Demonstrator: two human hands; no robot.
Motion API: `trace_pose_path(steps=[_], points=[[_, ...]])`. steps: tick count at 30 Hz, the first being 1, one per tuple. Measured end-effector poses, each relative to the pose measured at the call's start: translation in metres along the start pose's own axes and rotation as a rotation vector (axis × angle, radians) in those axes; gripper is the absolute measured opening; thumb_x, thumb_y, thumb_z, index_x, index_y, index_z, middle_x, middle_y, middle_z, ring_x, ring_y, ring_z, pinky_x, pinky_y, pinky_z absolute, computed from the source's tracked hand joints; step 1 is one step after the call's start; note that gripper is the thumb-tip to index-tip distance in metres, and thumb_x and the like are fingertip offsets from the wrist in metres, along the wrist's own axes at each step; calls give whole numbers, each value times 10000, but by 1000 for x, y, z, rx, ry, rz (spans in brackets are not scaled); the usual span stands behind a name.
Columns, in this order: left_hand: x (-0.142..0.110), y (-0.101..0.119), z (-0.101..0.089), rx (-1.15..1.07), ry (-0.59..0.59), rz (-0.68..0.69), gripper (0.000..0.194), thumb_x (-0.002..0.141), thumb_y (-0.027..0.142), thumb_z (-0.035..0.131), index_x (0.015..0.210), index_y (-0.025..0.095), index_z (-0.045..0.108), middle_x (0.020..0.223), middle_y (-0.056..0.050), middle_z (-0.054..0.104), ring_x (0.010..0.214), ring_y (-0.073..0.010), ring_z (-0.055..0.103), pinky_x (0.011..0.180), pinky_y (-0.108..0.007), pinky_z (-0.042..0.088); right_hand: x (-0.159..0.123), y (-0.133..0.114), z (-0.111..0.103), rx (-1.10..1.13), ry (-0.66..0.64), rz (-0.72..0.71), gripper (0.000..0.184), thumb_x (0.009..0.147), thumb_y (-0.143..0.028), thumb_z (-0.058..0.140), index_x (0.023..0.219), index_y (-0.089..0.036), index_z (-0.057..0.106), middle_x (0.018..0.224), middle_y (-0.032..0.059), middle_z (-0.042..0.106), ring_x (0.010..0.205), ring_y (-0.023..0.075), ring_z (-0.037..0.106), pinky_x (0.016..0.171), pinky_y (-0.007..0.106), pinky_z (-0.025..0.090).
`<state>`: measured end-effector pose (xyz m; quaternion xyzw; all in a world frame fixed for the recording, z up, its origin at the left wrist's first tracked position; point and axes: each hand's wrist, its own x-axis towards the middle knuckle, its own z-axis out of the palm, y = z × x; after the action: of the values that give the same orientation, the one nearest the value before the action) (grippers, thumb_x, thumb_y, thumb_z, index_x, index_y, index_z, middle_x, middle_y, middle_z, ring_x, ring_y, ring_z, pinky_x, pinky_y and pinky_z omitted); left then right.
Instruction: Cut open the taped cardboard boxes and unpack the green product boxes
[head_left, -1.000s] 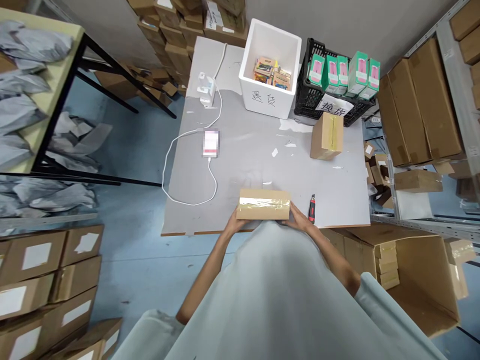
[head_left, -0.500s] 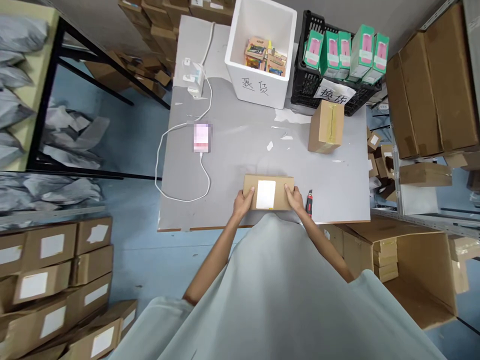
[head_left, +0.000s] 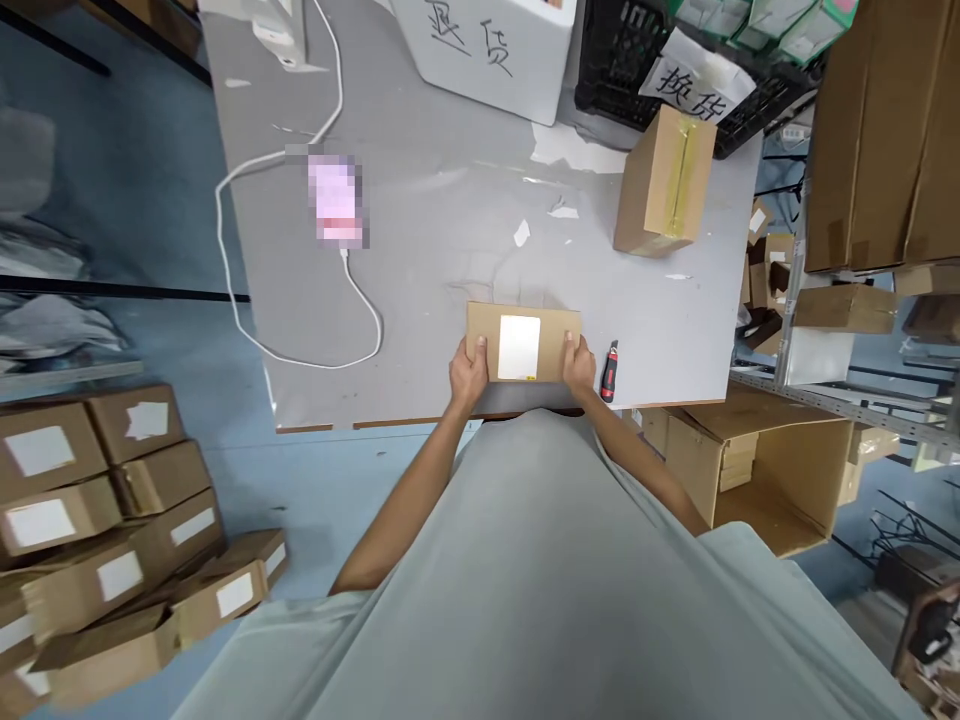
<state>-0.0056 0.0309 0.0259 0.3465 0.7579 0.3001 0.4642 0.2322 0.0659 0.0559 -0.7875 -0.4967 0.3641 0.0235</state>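
A small cardboard box (head_left: 551, 345) with a white label on its upper face is held near the front edge of the grey table (head_left: 427, 230). My left hand (head_left: 469, 371) grips its left end, thumb on top. Around the right end my right hand (head_left: 578, 364) is closed, its thumb also on the upper face. The undersides of the fingers are hidden. Just right of my right hand lies a red and black box cutter (head_left: 610, 372). Farther back on the right stands a taped cardboard box (head_left: 666, 182).
A white bin (head_left: 487, 60) and a black crate (head_left: 615, 75) with green packages stand at the back. A phone-like blurred object (head_left: 335, 200) with a white cable lies left. Stacked cartons (head_left: 135, 540) fill the floor left; an open carton (head_left: 787, 480) stands right.
The view has moved closer and shifted over the table, so the bin and crate are partly cut off. Both hands keep hold of the small box, which appears tilted slightly differently.
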Motion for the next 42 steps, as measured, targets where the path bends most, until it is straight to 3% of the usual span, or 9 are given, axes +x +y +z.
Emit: trace_pose_path(steps=[8,20,34,39,42], points=[[-5,-2,2,88,24,6,825,1139,797,423,1516,126,722,1412,-220,810,1319,-414,756,1122,-515,594,-1,4,2,-19,-21,49,794,1211,-688,123,1608,-178,586,1466,189,793,1383,432,737,1168,519,570],[-9,0,6,168,89,34,728,1173,715,424,1469,145,766,1354,-204,842,1236,-371,802,1036,-438,610,2,19,11,132,61,8,913,1112,-919,143,1394,-217,653,1232,191,829,1200,441,784,1044,559,612],[-4,-8,12,320,228,4,598,1190,640,424,1182,167,789,1196,-206,849,1152,-381,793,1008,-437,561,11,27,27,171,76,-92,876,1172,-825,169,1489,-175,662,1381,211,813,1262,413,775,1114,540,592],[-2,-4,9,214,219,-115,443,1139,620,564,1153,213,740,1305,-222,819,1333,-420,731,1148,-481,503,8,23,32,243,102,-85,746,1195,-745,290,1467,-177,690,1361,215,825,1258,404,787,1113,496,585],[2,-1,7,149,236,-111,451,1113,631,608,1199,203,722,1323,-235,806,1366,-417,717,1173,-495,506,10,21,36,365,144,-71,687,1172,-723,396,1511,-177,640,1421,219,807,1312,393,771,1156,501,576]])
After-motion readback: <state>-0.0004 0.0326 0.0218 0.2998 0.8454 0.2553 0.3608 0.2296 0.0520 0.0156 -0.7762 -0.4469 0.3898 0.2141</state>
